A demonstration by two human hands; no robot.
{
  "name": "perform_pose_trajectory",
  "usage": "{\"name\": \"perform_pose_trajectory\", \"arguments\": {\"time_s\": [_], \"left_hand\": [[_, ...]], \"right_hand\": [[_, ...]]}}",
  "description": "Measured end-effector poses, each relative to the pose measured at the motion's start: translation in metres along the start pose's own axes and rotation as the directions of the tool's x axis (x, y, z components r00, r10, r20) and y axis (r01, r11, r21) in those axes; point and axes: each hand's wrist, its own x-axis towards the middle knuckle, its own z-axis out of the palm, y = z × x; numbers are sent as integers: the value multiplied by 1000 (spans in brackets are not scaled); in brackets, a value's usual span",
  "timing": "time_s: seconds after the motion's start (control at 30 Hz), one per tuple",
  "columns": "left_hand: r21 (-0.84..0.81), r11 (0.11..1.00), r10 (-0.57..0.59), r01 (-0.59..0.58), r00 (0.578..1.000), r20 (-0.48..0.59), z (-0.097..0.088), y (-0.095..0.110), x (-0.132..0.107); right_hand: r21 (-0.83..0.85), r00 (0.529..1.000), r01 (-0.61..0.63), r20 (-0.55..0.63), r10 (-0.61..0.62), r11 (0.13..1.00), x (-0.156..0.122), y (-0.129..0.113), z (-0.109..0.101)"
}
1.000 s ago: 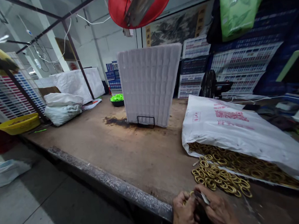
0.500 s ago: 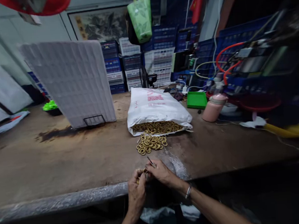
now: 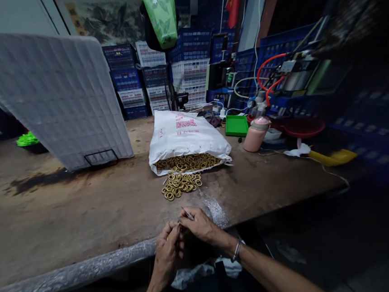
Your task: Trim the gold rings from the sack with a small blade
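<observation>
My left hand (image 3: 167, 250) is closed near the table's front edge, fingers pinched on a small brass ring that shows only partly. Against it works my right hand (image 3: 201, 227), closed round a slim pointed metal tool (image 3: 187, 214) whose tip sticks up past the fingers. The tool's exact kind is unclear. Just beyond both hands lies a loose pile of brass rings (image 3: 181, 185). Behind the pile, a white woven sack (image 3: 190, 139) with red print lies on its side, its mouth toward me and full of such rings.
A tall pale padded panel (image 3: 61, 98) stands left on a black wire stand (image 3: 100, 158). Right of the sack are a green tray (image 3: 236, 125), a pink bottle (image 3: 256, 135) and a red dish (image 3: 303, 127). Stacked crates (image 3: 191, 73) line the back. Plastic wrap covers the table edge (image 3: 72, 270).
My view has turned right, so everything sits further left in the picture. Both hands stay together at the table edge, still holding the ring and the tool.
</observation>
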Motion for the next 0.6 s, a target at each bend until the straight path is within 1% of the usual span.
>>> {"name": "perform_pose_trajectory", "arguments": {"time_s": [0.13,0.37,0.43,0.53,0.6], "left_hand": [[-44,999,6,-4,999,34,2,0,0],[-82,996,-35,36,999,18,7,1,3],[-98,994,-38,40,999,27,7,0,3],[-104,994,-31,33,999,23,6,-2,5],[-96,995,-20,21,1000,15,4,-2,6]], "right_hand": [[42,1000,-31,2,31,999,-1,-2,-3],[119,999,-18,39,13,993,0,-4,-7],[56,1000,-9,26,8,998,1,-1,-9],[-166,1000,16,-18,-19,986,-1,3,-10],[-315,998,66,-1,-70,947,-3,7,-11]]}}
